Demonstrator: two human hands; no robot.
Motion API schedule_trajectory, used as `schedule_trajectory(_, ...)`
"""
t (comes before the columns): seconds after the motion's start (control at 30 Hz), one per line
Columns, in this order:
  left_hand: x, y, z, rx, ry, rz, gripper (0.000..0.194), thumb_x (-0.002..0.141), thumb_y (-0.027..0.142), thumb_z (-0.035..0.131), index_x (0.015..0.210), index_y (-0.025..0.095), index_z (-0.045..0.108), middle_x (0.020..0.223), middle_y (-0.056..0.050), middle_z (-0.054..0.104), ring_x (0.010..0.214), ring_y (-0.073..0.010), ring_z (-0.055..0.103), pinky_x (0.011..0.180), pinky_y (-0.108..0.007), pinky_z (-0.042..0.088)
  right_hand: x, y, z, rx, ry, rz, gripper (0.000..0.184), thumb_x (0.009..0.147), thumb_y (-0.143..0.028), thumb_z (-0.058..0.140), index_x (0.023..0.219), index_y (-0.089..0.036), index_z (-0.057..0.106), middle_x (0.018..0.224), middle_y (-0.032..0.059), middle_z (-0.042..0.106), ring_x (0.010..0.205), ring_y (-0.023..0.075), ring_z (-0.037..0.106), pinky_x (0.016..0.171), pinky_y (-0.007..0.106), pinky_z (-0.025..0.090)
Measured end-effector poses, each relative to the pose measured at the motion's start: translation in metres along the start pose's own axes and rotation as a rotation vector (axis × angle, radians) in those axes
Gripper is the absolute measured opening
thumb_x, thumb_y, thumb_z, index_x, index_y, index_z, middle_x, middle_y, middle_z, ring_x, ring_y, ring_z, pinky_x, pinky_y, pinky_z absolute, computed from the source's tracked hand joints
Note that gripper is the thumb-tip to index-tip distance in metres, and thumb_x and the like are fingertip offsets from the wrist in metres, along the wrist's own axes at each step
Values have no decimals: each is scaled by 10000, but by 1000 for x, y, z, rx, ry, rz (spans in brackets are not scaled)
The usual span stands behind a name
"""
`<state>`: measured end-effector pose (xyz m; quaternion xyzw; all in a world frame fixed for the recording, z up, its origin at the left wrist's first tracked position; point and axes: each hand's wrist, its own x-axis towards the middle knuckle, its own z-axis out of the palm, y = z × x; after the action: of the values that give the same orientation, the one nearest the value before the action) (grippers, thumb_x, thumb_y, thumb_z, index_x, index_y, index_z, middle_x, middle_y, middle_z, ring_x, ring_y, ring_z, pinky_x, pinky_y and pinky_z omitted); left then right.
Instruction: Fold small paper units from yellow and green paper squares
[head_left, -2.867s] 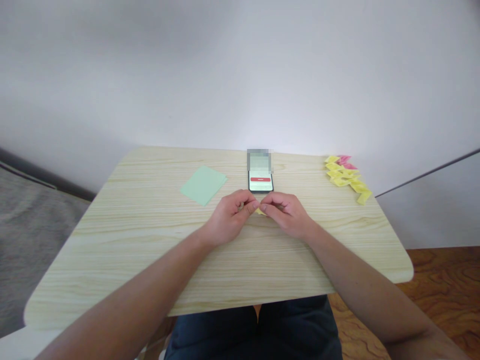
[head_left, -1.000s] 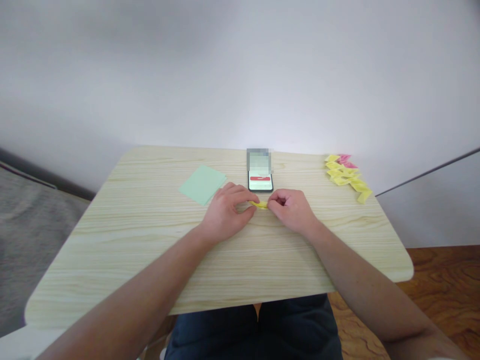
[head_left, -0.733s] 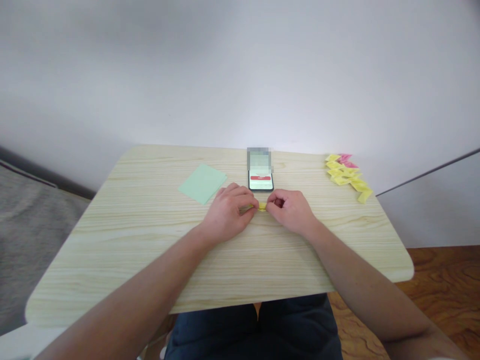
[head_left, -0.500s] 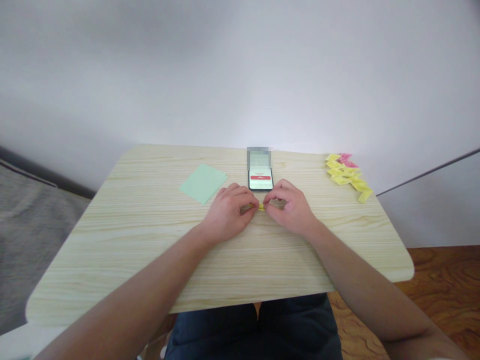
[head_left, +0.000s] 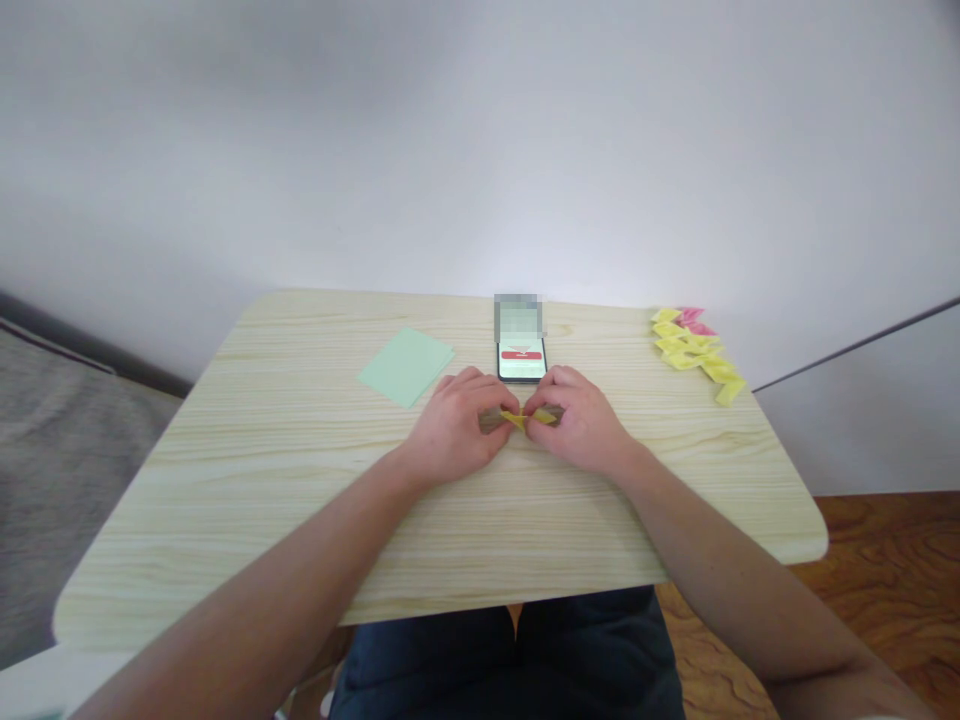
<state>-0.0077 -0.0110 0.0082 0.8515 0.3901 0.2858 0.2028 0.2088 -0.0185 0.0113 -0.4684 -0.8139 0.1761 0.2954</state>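
Observation:
A small folded piece of yellow paper (head_left: 516, 420) is pinched between both hands, just below the phone at the middle of the table. My left hand (head_left: 461, 420) has its thumb and fingers closed on the paper's left part. From the other side, my right hand (head_left: 576, 418) grips the right part, with a yellow tip showing between thumb and index finger. Fingertips hide some of the folds. Beyond the hands lies a phone (head_left: 522, 365) with a lit screen, its upper part blurred out.
Pale green paper sheets (head_left: 407, 367) lie left of the phone. Several folded yellow paper pieces (head_left: 686, 350) and pink folded paper (head_left: 696, 322) rest at the table's (head_left: 300, 480) right rear. A white wall (head_left: 480, 150) stands behind the table.
My right hand has shifted its grip left along the yellow paper, closer to my left hand. The paper now shows angled points on both sides instead of a narrow strip.

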Motion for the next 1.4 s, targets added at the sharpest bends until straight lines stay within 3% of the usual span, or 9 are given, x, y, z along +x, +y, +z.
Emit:
schedule_trajectory(0.27,0,-3,1,10,39,-9,181,811,130,635,922,243,722,947,-15,749,961,-235,603,896,-401,442,0,2,3,-27,-22,22,55,794,-190,729,828,-222,758,880,44,649,863,213,609,788,363,491)
schedule_trajectory(0.6,1,-2,-1,12,-15,16,153,860,143,618,892,244,728,978,-17,750,990,-232,608,918,-399,430,5,5,4,-33,-64,67,3,802,-221,730,803,-220,732,814,33,671,851,215,599,787,359,457)
schedule_trajectory(0.9,1,-2,0,-12,3,-6,160,832,130,625,891,241,723,956,-27,744,979,-236,613,911,-401,445,3,4,2,-10,-32,75,94,773,-202,732,803,-221,645,821,15,666,817,201,578,739,328,424)
schedule_trajectory(1.4,1,-2,1,-16,10,-18,153,839,130,618,889,239,711,926,-23,734,956,-228,610,898,-396,448,3,4,-8,-98,-83,-12,150,845,-284,724,736,-215,649,883,22,601,817,178,585,755,320,448)
